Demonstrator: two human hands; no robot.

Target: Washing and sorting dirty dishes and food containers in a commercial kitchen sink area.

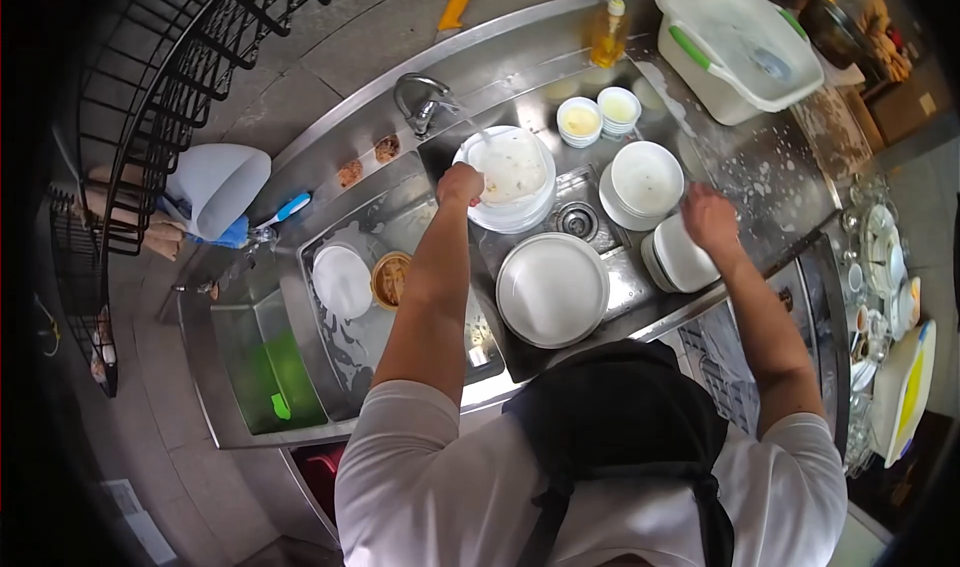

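My left hand (460,184) grips the left edge of a soiled white rectangular plate (517,165), which lies on a stack of round white plates (514,220) beneath the faucet (424,105). Water runs from the spout towards it. My right hand (709,216) is at the upper edge of a stack of square white dishes (686,255); its fingertips are blurred, and whether it grips one is unclear. Close by stand a stack of white bowls (646,180) and a pile of large round plates (553,291). Small white cups (580,120) stand near the back of the sink.
A white tub with green handles (739,45) and a pump bottle of yellow liquid (609,30) stand behind. The left basin holds a white oval dish (342,280) and a brown round container (391,280). A black wire rack (202,71) overhangs at upper left. Glassware (862,357) lies far right.
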